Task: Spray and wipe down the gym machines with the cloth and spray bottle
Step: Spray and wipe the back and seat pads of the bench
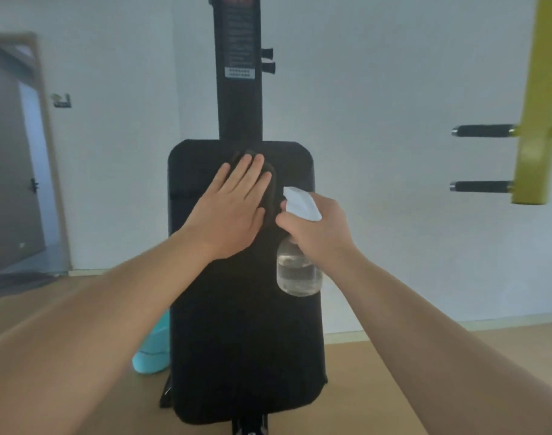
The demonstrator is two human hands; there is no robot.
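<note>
A black padded back rest (246,324) of a gym machine stands in front of me, fixed to a black upright post (239,102). My left hand (233,202) lies flat, fingers straight, pressing a dark cloth (272,186) against the upper part of the pad. The cloth shows only around my fingertips and to their right. My right hand (315,229) grips the neck of a clear spray bottle (298,271) with a white trigger head (301,200), held just right of the cloth, nozzle pointing up and left.
A yellow machine frame (538,105) with two black padded handles (483,130) juts in at the right. A light blue object (152,353) sits on the wooden floor behind the pad's left side. A door (11,171) stands at the far left.
</note>
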